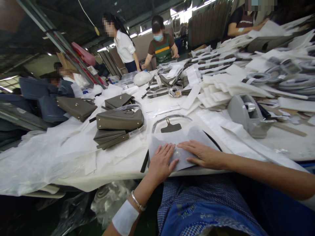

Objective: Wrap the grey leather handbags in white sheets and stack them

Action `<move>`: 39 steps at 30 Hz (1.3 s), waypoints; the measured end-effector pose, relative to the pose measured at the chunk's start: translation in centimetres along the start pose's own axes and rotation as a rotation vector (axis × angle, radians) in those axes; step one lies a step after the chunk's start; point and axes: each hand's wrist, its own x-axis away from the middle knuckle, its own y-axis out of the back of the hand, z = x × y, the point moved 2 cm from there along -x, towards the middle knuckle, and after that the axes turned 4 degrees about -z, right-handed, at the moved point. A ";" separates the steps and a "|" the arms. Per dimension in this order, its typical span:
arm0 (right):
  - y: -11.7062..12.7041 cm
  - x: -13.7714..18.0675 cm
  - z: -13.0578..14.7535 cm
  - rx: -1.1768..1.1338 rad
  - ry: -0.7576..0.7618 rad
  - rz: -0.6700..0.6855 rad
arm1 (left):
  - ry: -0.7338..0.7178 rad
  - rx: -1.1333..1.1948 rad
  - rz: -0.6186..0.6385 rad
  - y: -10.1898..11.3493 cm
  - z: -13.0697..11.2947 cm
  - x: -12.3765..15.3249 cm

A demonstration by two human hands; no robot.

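A sheet of white tissue paper (190, 136) lies over a dark bag in front of me, hiding most of it. The bag's flap tab (171, 127) with a metal clasp sticks out beyond the sheet's far edge, inside a wrapped handle (183, 116). Pressed flat on the paper's left side is my left hand (162, 161), fingers stretched out. My right hand (201, 154) lies flat on its right side, with the fingers pointing left. Neither hand grips anything. A dark strip (144, 161) shows at the bag's left edge.
Several olive handbags (119, 119) lie to the left. On the right stands a grey tape dispenser (248, 114), beside stacked white foam sheets (216, 93) and wrapped straps. Plastic film (44, 154) covers the table's left end. Across the table, co-workers (162, 46) stand.
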 end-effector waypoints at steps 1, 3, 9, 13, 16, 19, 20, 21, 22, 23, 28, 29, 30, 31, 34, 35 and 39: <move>0.1 0.0 -0.2 -0.029 -0.020 -0.022 | -0.002 -0.005 -0.010 -0.2 0.2 0.4; 0.0 0.0 -0.4 -0.038 -0.025 -0.058 | -0.001 -0.015 -0.029 -0.3 0.1 1.0; -0.5 0.0 -0.5 0.045 0.033 -0.057 | -0.004 -0.002 -0.027 -0.3 -0.1 0.9; -0.3 0.0 -0.7 0.084 0.072 -0.018 | 0.005 0.028 -0.020 -0.3 0.0 0.9; 0.2 0.0 -0.8 0.122 0.123 0.020 | -0.002 0.041 -0.017 -0.2 0.0 1.0; 0.9 -0.3 -0.7 0.182 0.178 0.048 | -0.006 0.049 -0.011 -0.1 0.0 0.9; 1.0 -0.4 -0.6 0.200 0.189 0.051 | -0.003 0.049 -0.008 -0.1 0.0 0.9; 1.2 -0.6 -0.4 0.218 0.194 0.052 | 0.000 0.049 -0.006 -0.2 0.1 0.9; 1.3 -0.7 -0.3 0.237 0.191 0.051 | 0.003 0.050 -0.005 -0.2 0.1 0.8; 1.4 -0.8 -0.1 0.258 0.183 0.051 | 0.004 0.051 -0.003 -0.3 0.1 0.8; 1.7 -1.3 0.5 0.334 0.174 0.078 | 0.000 0.074 0.038 -0.5 0.4 0.5; 1.8 -1.4 0.5 0.330 0.189 0.087 | -0.004 0.078 0.045 -0.5 0.5 0.5; 2.0 -1.5 0.4 0.321 0.210 0.094 | -0.007 0.082 0.047 -0.6 0.6 0.4; 2.1 -1.6 0.4 0.310 0.231 0.102 | -0.012 0.086 0.046 -0.6 0.7 0.4; 2.4 -1.7 0.0 0.287 0.287 0.112 | -0.022 0.098 0.037 -0.6 0.8 0.4; 2.4 -1.6 -0.1 0.286 0.298 0.109 | -0.025 0.101 0.036 -0.6 0.8 0.4; 1.9 -1.3 0.2 0.336 0.254 0.072 | -0.024 0.101 0.042 -0.7 0.7 0.3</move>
